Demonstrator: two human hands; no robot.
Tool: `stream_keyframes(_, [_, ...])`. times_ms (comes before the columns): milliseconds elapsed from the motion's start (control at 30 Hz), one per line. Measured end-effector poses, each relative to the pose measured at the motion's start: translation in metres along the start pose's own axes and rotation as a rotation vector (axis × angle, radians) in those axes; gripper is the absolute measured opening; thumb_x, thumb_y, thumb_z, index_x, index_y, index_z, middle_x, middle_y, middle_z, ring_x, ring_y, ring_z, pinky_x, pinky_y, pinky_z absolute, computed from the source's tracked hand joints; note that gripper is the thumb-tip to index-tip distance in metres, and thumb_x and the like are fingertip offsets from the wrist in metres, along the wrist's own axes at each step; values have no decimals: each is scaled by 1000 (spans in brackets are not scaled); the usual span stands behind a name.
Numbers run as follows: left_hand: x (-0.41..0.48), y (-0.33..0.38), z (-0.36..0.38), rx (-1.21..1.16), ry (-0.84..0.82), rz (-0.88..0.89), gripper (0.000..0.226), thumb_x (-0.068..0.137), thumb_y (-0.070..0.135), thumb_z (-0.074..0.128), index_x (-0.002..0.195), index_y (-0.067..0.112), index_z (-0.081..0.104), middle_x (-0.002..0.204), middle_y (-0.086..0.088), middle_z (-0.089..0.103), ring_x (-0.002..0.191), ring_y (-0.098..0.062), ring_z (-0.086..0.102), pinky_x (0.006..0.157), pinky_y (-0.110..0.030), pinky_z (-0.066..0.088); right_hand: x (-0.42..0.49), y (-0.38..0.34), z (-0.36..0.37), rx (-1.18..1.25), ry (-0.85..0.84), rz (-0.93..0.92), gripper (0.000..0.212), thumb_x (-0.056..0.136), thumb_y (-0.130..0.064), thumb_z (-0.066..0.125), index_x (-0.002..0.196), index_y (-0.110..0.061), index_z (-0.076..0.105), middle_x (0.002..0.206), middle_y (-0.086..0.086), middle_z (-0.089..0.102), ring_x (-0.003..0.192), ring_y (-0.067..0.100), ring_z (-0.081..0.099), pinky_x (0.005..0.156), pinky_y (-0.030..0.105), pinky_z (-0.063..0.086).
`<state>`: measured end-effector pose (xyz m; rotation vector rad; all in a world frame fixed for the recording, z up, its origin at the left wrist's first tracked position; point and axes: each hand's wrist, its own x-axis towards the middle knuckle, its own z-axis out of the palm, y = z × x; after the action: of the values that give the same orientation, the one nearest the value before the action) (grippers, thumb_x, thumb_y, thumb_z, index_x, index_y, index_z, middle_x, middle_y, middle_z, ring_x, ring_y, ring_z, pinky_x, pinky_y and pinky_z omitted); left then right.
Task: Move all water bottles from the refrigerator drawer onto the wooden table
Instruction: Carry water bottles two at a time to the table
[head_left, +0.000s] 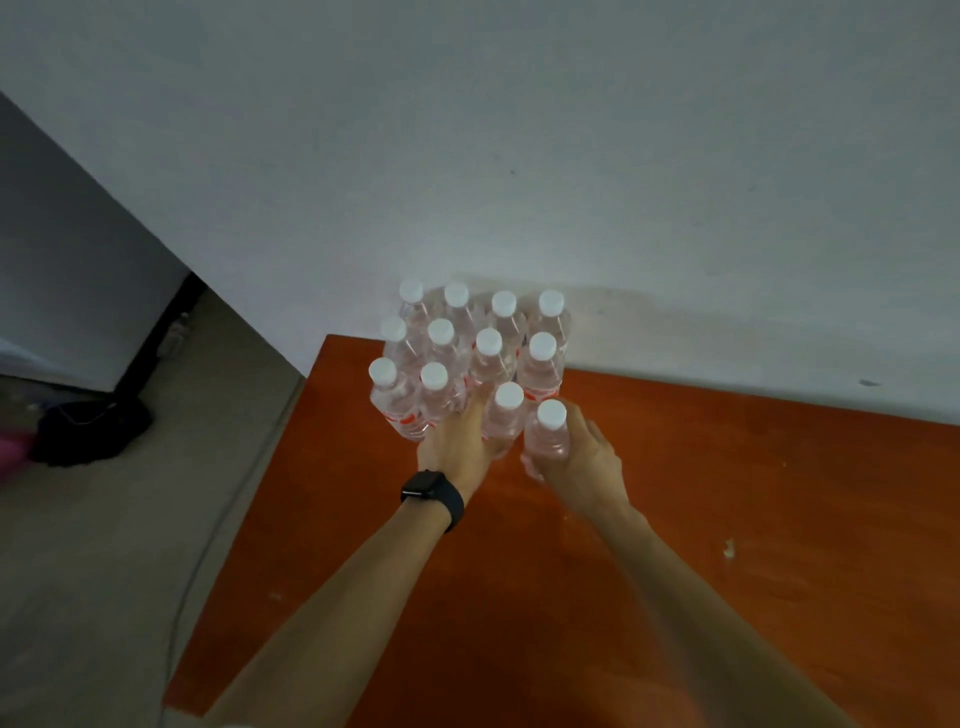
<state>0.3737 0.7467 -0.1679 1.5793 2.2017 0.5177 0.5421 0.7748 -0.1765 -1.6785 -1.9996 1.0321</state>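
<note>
Several clear water bottles (441, 348) with white caps stand upright in tight rows at the far left corner of the orange-brown wooden table (727, 493), against the wall. My left hand (457, 436), with a dark watch on its wrist, grips one bottle (506, 410) at the front of the group. My right hand (582, 457) grips another bottle (548, 431) just to its right, upright and close to the table. The refrigerator drawer is out of view.
A pale wall (571, 156) runs behind the table. Left of the table is beige floor (104, 545) with a thin cable, a dark bag (93, 431) and a black stand leg (156, 338). The table's right part shows bare wood.
</note>
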Motion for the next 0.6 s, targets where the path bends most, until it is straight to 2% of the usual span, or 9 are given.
stream_keyframes(67, [4,-6,0,54,-7,15,82,91,42,71,154,43,19,102,-2,70,79,-22,67,55,-31,53,-1,5,6,20,5,39,91,75,-43,82,147,-29,29,132,2,59,116,25,61,91,40,54])
stream_keyframes(133, [5,-10,2,10,-23,-1,82,92,40,70,155,40,19,93,-1,70,76,-19,67,55,-28,50,-2,13,12,36,-35,120,105,72,-50,83,151,-27,17,138,9,57,118,32,62,92,48,56])
stream_keyframes(167, [4,-12,4,-22,-29,-7,80,93,38,69,155,40,19,90,-1,70,75,-17,67,55,-27,50,-2,14,14,36,-76,164,105,74,-51,82,151,-25,16,138,9,57,116,32,63,91,47,57])
stream_keyframes(233, [3,-14,7,-73,-20,-6,78,95,37,67,156,42,18,86,2,68,71,-13,64,55,-25,49,-1,18,18,61,-133,224,94,78,-48,79,148,-22,23,136,4,58,107,24,67,81,34,59])
stream_keyframes(300, [1,-15,10,-91,1,-17,79,96,35,66,156,44,15,83,5,64,71,-14,63,58,-31,55,2,19,24,126,-106,237,85,80,-45,79,146,-22,30,132,2,61,92,14,66,67,20,55])
stream_keyframes(367, [-1,-18,11,-94,-1,-29,81,97,34,65,156,46,12,82,4,66,71,-16,64,64,-38,60,4,17,30,195,-53,226,82,81,-43,79,146,-23,33,131,1,63,85,7,64,58,12,49])
stream_keyframes(467, [-3,-21,7,-13,-2,-38,82,97,38,64,157,44,8,78,5,65,69,-15,64,59,-35,56,9,10,38,247,-30,198,81,85,-38,77,149,-21,31,132,-1,61,71,0,61,49,8,45])
stream_keyframes(533, [5,-19,0,52,-12,-22,80,96,41,65,155,39,11,74,5,61,65,-16,62,55,-34,55,13,4,39,256,-42,168,83,87,-37,75,152,-22,27,129,-6,60,61,-3,58,48,9,48])
stream_keyframes(600, [13,-18,-6,107,-16,3,77,92,44,68,151,35,19,85,1,66,72,-20,65,58,-38,59,15,1,39,266,-47,165,86,86,-41,75,154,-26,24,129,-7,59,60,-1,61,50,13,53])
